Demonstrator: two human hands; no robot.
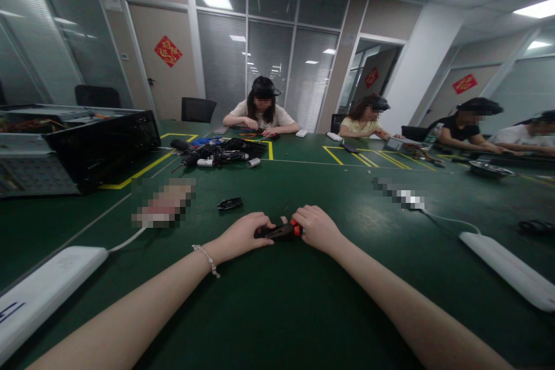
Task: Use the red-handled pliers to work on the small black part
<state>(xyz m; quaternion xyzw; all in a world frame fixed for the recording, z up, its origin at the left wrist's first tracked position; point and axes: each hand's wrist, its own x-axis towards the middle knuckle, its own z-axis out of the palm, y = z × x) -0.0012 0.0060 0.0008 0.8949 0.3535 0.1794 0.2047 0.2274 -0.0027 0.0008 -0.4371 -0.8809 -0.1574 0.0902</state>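
Observation:
My right hand [318, 229] is closed around the red grips of a pair of pliers [296, 228]. Their dark head points left, toward my other hand. My left hand [243, 235] pinches a small black part [261, 232] between thumb and fingers, right at the head of the pliers. Where the part ends and the jaws begin is hard to make out. Just beyond the pliers lies a small pale scrap [284, 219]. A black plastic piece [230, 203] rests on the green table [277, 312], beyond my left hand.
A heap of black parts and cables [221, 152] lies farther back. At the left stands an opened computer case [104, 150]. White power banks [56, 295] with cables flank my arms. A person [260, 110] works across the table; several others sit at the right.

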